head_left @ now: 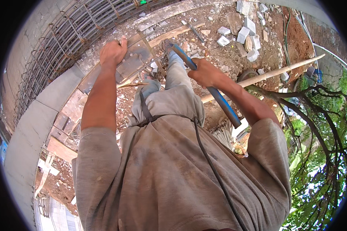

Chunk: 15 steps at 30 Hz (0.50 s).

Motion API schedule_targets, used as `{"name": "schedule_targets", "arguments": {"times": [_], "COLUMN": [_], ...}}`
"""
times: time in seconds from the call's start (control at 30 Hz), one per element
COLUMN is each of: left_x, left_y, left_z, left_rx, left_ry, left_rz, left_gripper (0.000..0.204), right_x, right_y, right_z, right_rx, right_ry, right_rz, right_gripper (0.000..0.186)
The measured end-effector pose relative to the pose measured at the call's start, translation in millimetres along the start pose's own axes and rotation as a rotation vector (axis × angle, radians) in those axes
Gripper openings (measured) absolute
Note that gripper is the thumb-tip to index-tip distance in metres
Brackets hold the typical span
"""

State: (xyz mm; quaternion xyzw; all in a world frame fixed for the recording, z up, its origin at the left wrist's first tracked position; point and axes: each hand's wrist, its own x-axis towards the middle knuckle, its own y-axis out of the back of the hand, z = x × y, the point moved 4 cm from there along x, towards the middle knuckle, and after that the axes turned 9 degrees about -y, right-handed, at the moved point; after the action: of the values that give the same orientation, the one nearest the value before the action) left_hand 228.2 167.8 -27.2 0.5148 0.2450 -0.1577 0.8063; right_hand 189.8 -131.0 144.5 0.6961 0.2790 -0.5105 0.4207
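My right hand (206,73) is wrapped round a long blue-and-brown pipe (223,106), which slants from near my foot at the upper left down to the lower right. The pipe's upper end is close to a thin steel rod (155,61) above the ground. On the left, my left hand (112,52) is closed beside a worn wooden board (135,61); whatever it grips is hidden under the fingers. The board lies between the concrete edge and my legs.
A cage of tied rebar (65,34) runs along the upper left, beside a concrete ledge (34,119). Broken white blocks (243,34) and rubble litter the upper right. A long wooden pole (277,71) crosses on the right, near tree branches (316,111).
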Motion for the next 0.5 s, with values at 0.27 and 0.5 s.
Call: {"name": "schedule_targets", "arguments": {"times": [0.27,0.5], "left_x": [-0.1,5.0], "left_y": [4.1,0.4], "left_z": [3.4,2.1], "left_rx": [0.028,0.077], "left_ry": [0.035,0.047], "left_rz": [-0.015,-0.044], "left_gripper": [0.068,0.066], "right_x": [3.7,-3.0], "right_y": [-0.9,-17.5], "right_z": [-1.1,21.0], "right_rx": [-0.029,0.042], "right_ry": [-0.019,-0.005], "right_rz": [0.028,0.098], "right_gripper": [0.027,0.051]}}
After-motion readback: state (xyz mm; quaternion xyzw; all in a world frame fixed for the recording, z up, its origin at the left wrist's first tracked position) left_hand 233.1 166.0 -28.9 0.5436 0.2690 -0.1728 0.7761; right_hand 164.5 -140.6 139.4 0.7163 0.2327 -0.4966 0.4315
